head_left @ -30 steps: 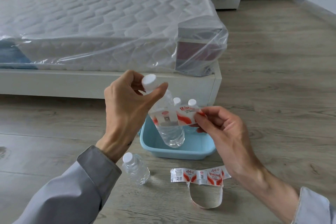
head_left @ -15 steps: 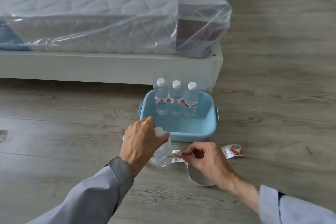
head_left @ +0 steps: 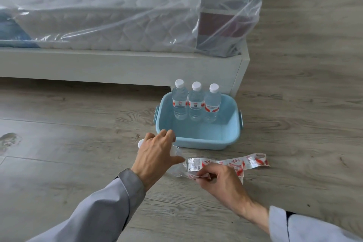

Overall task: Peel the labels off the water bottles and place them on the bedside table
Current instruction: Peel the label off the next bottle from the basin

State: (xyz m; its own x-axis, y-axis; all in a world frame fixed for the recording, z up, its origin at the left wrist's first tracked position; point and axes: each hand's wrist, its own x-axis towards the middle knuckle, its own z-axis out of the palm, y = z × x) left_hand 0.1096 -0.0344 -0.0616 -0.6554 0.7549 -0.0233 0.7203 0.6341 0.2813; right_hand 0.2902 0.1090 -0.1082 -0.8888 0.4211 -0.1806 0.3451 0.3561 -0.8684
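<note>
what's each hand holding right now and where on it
The left hand holds a clear unlabelled plastic water bottle by its capped top; the right hand pinches one end of a red-and-white peeled label strip.

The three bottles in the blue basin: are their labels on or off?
On. All three bottles in the blue basin show a red and white label around the middle.

Left hand [head_left: 157, 155], its arm reaching in from 7 o'clock, is palm-down, fingers and thumb curled over the top of a clear bottle [head_left: 177, 169]; right hand [head_left: 222, 180], its arm entering from 5 o'clock, sits at the left's 4 o'clock, thumb and forefinger pinching a peeled label [head_left: 197, 176], other fingers curled
</note>
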